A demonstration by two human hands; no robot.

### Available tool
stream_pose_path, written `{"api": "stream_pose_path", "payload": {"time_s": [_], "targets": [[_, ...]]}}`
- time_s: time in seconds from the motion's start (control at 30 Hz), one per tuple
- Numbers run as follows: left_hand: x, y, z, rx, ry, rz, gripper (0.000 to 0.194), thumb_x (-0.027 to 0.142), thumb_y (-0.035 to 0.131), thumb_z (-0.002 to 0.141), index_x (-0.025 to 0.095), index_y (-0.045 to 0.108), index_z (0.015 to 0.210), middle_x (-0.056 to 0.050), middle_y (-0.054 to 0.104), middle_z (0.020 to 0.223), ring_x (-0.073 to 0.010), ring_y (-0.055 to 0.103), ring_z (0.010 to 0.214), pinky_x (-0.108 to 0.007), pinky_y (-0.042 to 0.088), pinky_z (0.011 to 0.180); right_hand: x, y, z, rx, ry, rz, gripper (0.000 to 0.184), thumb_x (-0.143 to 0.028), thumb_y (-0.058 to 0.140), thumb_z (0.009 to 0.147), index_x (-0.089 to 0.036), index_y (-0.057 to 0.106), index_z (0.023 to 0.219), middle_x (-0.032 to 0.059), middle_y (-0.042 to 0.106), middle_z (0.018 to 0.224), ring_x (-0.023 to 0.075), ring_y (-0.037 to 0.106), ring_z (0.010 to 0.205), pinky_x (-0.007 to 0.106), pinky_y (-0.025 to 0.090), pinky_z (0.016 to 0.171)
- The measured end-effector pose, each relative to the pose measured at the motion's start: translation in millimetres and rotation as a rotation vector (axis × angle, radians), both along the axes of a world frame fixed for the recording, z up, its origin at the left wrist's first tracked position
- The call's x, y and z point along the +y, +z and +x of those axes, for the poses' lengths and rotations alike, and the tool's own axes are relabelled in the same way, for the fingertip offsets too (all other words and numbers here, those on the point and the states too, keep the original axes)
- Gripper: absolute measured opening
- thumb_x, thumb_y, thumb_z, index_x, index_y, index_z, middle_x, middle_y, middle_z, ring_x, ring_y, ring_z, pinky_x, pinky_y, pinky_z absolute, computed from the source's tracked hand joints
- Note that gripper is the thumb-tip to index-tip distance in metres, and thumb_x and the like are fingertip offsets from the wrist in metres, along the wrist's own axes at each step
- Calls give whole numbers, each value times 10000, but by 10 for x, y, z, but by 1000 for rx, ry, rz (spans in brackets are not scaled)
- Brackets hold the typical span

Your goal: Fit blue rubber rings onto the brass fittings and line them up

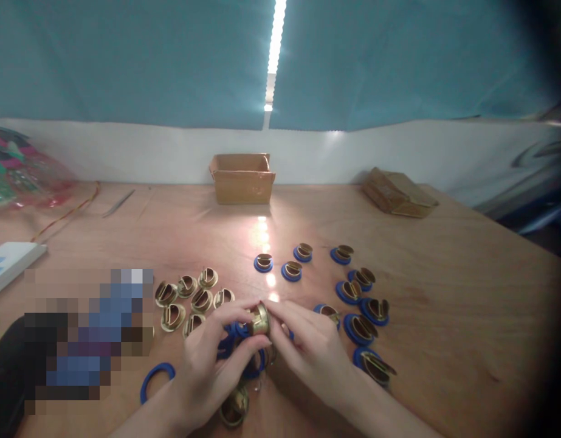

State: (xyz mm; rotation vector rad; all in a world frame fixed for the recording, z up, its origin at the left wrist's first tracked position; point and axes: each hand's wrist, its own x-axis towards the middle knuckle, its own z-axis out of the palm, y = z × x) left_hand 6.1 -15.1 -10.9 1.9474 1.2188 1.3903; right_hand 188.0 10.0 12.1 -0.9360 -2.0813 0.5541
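Note:
My left hand [207,359] and my right hand [307,347] meet over the wooden table [444,292], both pinching one round brass fitting [260,319] between thumb and fingers. Blue rubber rings [237,340] lie under my left fingers; whether one is held I cannot tell. A loose blue ring [157,378] lies to the left. Several bare brass fittings [189,295] sit left of the hands. Several brass fittings with blue rings on them [362,304] are spread to the right and behind.
An open cardboard box [242,176] stands at the back centre, a flattened brown box [399,193] back right. A white device [9,264] and a pink bag [20,170] sit at the left. A blurred patch covers something at the front left.

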Motion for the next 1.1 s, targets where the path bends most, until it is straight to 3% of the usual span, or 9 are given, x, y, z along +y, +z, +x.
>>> {"api": "stream_pose_path", "payload": {"time_s": [0.17, 0.27, 0.47, 0.57, 0.67, 0.77, 0.9, 1.03, 1.1], "targets": [[-4, 8, 16, -63, 48, -61, 276, 142, 692, 835, 245, 543, 1043, -84, 729, 1137, -229, 730, 1002, -316, 644, 746, 24, 44, 14, 33, 7, -59, 202, -133, 513, 935, -201, 663, 1051, 44, 729, 884, 175, 682, 754, 294, 527, 673], [6, 20, 14, -132, 37, -108, 268, 115, 666, 843, 246, 548, 1046, -75, 719, 1143, -221, 720, 1021, -304, 636, 775, 41, 115, 23, 65, 38, -153, 155, -177, 517, 940, -193, 670, 959, 25, 712, 815, 155, 653, 684, 268, 496, 623], [15, 6, -2, -167, -81, -122, 306, 87, 666, 846, 270, 556, 1066, -47, 708, 1145, -197, 703, 1045, -305, 590, 885, 61, 229, 5, 159, 149, -558, 216, -281, 529, 942, -203, 596, 752, -28, 586, 646, 126, 550, 605, 231, 437, 558], [5, 27, 8, -204, -154, -146, 303, 103, 654, 865, 275, 554, 1093, -57, 697, 1162, -204, 708, 1028, -311, 599, 856, 80, 235, 17, 289, 260, -795, 286, -353, 543, 927, -196, 536, 687, -32, 539, 626, 119, 524, 598, 233, 437, 570], [2, 77, 26, -273, -186, -186, 284, 103, 643, 870, 280, 549, 1071, -37, 718, 1090, -176, 729, 931, -259, 610, 776, 102, 198, 39, 408, 389, -959, 273, -400, 560, 916, -189, 559, 742, -16, 570, 680, 126, 553, 635, 257, 461, 629], [1, 100, 37, -330, -205, -231, 301, 81, 638, 864, 287, 538, 1059, 2, 727, 955, -137, 726, 793, -216, 603, 711, 101, 129, 34, 517, 406, -1050, 283, -386, 589, 896, -186, 550, 700, -22, 548, 644, 127, 555, 626, 258, 456, 638], [-8, 46, 41, -331, -200, -236, 314, 77, 644, 852, 277, 555, 1078, -19, 702, 996, -160, 707, 888, -240, 587, 775, 63, 60, -33, 662, 348, -1163, 277, -364, 624, 861, -174, 547, 674, -29, 540, 639, 99, 515, 560, 233, 422, 591], [7, 50, 46, -394, -195, -296, 234, 111, 612, 885, 261, 561, 1057, -3, 690, 892, -138, 691, 794, -230, 576, 754, 56, 50, -90, 716, 343, -1150, 339, -413, 567, 886, -155, 570, 665, -7, 555, 585, 107, 492, 538, 242, 396, 581], [44, 117, 35, -451, -125, -333, 167, 164, 628, 891, 243, 578, 1029, -14, 698, 905, -142, 695, 799, -219, 572, 743, 82, 53, -76, 791, 309, -1157, 370, -413, 533, 899, -178, 508, 614, -24, 501, 549, 115, 481, 534, 256, 400, 589]]}}
